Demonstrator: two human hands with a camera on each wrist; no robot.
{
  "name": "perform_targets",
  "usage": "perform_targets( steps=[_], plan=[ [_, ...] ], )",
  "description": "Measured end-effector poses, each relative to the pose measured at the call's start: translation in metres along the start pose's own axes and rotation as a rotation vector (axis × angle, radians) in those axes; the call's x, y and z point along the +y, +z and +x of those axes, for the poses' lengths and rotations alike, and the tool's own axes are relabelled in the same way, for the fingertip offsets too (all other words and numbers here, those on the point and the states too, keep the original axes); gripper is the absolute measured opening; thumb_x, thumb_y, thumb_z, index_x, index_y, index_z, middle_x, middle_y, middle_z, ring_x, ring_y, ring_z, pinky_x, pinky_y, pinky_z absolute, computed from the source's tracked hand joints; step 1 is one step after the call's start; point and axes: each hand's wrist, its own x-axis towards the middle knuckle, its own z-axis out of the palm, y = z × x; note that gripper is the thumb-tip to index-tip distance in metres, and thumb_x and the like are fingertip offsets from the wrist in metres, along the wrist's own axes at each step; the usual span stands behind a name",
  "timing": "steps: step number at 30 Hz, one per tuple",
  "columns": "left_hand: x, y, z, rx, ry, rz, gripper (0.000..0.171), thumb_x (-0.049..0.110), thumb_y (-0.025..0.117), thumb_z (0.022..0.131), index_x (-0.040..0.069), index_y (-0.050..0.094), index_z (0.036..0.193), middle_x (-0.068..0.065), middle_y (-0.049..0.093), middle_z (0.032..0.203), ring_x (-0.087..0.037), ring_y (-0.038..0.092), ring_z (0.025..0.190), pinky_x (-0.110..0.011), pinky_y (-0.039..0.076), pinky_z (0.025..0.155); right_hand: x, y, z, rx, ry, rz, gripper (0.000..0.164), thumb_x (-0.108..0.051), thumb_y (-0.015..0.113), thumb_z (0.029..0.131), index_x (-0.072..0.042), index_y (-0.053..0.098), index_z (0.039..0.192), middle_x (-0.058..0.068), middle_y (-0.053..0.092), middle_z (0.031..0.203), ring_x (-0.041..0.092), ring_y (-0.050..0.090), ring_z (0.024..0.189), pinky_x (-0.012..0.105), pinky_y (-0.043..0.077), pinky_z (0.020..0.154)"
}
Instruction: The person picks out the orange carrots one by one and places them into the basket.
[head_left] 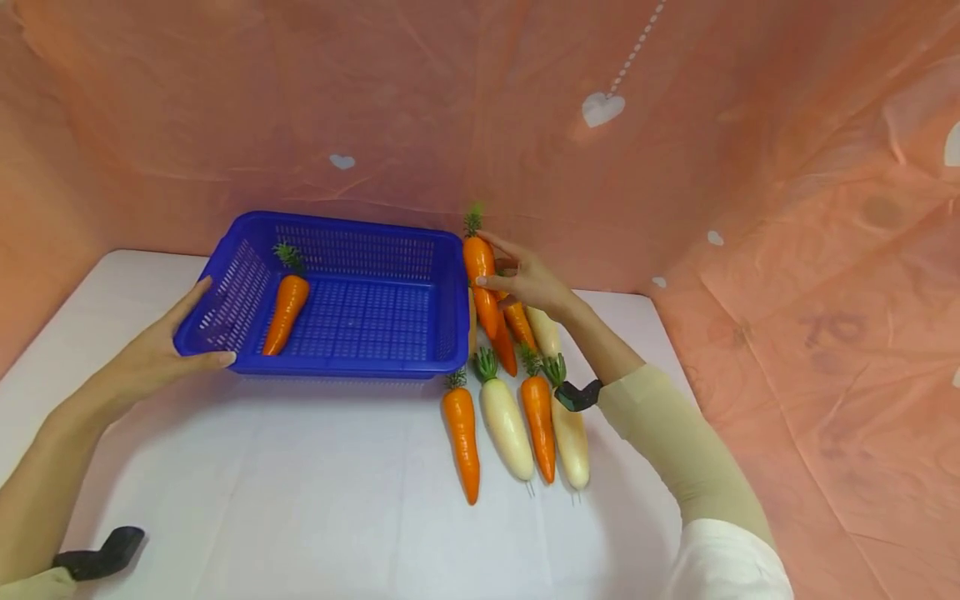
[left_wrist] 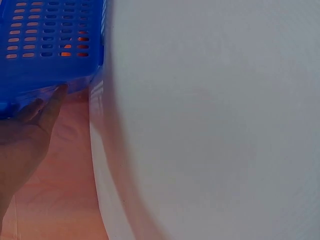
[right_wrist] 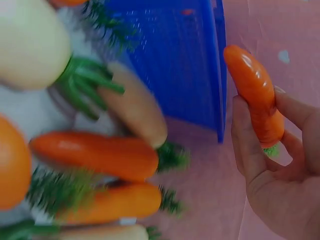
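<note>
A carrot point(head_left: 482, 279) with a green top is pinched between the thumb and fingers of my right hand point(head_left: 527, 279), just outside the right end of a blue plastic basket point(head_left: 352, 365). In the right wrist view the held carrot point(right_wrist: 255, 95) is raised beside the basket wall point(right_wrist: 175, 65). My left hand point(head_left: 161, 346) grips the basket's left end, thumb at the front corner and fingers along the side rim. Inside the basket, toward its left, lies one carrot point(head_left: 287, 312) with its leafy top against the back wall.
Right of the basket, a front row on the white table point(head_left: 315, 483) holds a carrot point(head_left: 461, 442), a white radish point(head_left: 507, 429), another carrot point(head_left: 538, 425) and a second radish point(head_left: 572, 442). More carrots and radishes lie behind them, partly under my right hand. A pink cloth point(head_left: 450, 108) hangs behind.
</note>
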Motion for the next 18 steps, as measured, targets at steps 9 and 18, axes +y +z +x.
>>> perform_targets(
  steps=[9,18],
  plan=[
    [0.000,-0.001,0.000,0.016,0.021,-0.008,0.105,0.026,0.069,0.093,0.040,-0.015,0.155,-0.017,-0.016,0.163,-0.052,-0.011,0.145,-0.074,-0.005,0.110,-0.023,0.034,0.029,-0.089,0.024,0.052,0.076,-0.012,0.071,0.093,-0.027,0.033,0.157,0.021,0.054,0.130,0.036,0.069,0.097,0.053,0.060,0.074],
    [-0.004,0.001,0.000,0.009,0.010,-0.037,0.104,0.025,0.067,0.094,0.035,-0.015,0.157,-0.022,-0.016,0.163,-0.055,-0.011,0.144,-0.077,-0.004,0.107,-0.027,0.067,0.060,-0.191,0.083,0.081,0.078,-0.010,0.070,0.093,-0.025,0.030,0.158,0.024,0.057,0.121,0.035,0.068,0.098,0.053,0.059,0.078]
  ],
)
